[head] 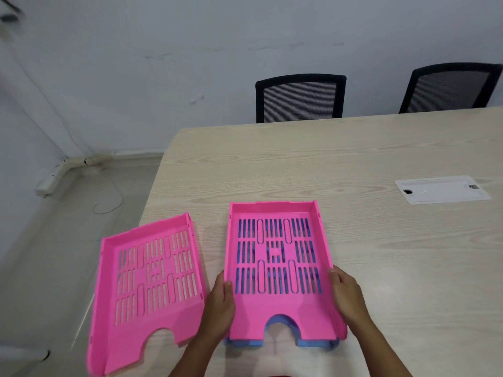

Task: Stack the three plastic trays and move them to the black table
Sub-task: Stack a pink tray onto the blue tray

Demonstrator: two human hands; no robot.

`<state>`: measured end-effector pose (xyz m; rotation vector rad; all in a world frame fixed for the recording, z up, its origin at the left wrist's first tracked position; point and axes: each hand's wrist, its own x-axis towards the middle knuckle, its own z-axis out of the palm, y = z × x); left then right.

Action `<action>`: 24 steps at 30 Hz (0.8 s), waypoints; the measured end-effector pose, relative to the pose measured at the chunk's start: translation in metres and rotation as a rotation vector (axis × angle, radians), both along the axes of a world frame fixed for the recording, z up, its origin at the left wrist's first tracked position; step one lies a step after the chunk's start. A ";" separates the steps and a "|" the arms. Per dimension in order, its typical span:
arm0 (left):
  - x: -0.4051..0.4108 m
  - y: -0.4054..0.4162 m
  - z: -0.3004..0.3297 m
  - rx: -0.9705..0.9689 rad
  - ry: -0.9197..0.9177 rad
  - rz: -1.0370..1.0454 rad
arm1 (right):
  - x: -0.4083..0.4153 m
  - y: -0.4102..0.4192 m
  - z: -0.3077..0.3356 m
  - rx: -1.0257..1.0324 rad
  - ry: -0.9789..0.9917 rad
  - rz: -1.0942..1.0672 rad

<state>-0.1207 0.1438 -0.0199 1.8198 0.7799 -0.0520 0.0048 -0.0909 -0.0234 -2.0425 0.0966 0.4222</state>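
A pink slotted tray (275, 314) sits nested on a blue tray (310, 343), whose edge shows under its front and through its slots. My left hand (220, 303) grips the pink tray's left wall and my right hand (347, 292) grips its right wall. A second pink tray (136, 322) lies alone to the left, angled, with its left side hanging past the corner of the light wooden table (381, 159). The black table is not in view.
Two black mesh chairs (299, 97) (449, 88) stand at the table's far edge. A white cable hatch (442, 189) is set into the tabletop at the right. To the left of the table, a cable (109, 197) trails over the floor.
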 end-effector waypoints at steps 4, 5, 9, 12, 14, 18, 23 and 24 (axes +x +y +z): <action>0.020 0.002 0.002 -0.020 0.000 -0.081 | 0.017 -0.001 0.001 -0.119 -0.145 -0.080; 0.024 0.003 0.005 -0.023 -0.012 -0.073 | 0.019 0.000 0.003 -0.116 -0.167 -0.099; 0.026 -0.003 0.006 0.027 -0.052 -0.041 | 0.011 0.001 0.004 -0.133 -0.232 -0.083; 0.023 -0.005 -0.001 0.051 -0.021 -0.064 | 0.004 0.001 -0.003 -0.155 -0.229 -0.070; 0.024 -0.003 -0.002 0.033 -0.020 -0.063 | 0.005 0.003 -0.003 -0.171 -0.251 -0.073; 0.026 0.003 -0.001 0.010 -0.059 -0.044 | 0.004 0.013 0.008 -0.162 -0.325 -0.052; 0.022 0.017 0.006 0.029 -0.120 0.028 | 0.004 0.041 0.020 -0.150 -0.451 0.030; 0.020 0.022 0.008 0.041 -0.140 0.047 | 0.003 0.049 0.023 -0.138 -0.458 0.040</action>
